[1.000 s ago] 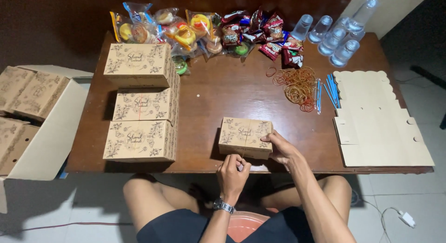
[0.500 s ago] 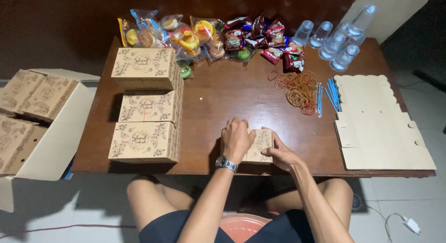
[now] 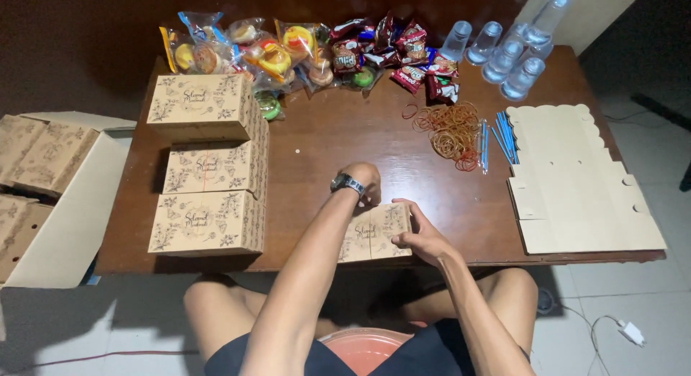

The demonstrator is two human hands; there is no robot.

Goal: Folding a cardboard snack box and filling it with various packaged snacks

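A small brown printed cardboard box (image 3: 376, 233) lies at the near edge of the wooden table (image 3: 338, 138). My left hand (image 3: 366, 182), with a watch on its wrist, reaches over the box and touches its far edge with bent fingers. On the box's right end rests my right hand (image 3: 419, 236), fingers curled around that side. Both hands hold the box down on the table.
Three closed printed boxes (image 3: 209, 167) are stacked at the left. Snack packets (image 3: 302, 48) line the far edge, beside clear plastic cups (image 3: 504, 48). Rubber bands (image 3: 450, 131), blue straws (image 3: 497, 142) and flat box blanks (image 3: 576, 182) lie right. An open carton with boxes (image 3: 43, 196) stands left.
My left hand has risen from below the table edge, over the box top, to its far edge. The right hand shifted to the box's right end.
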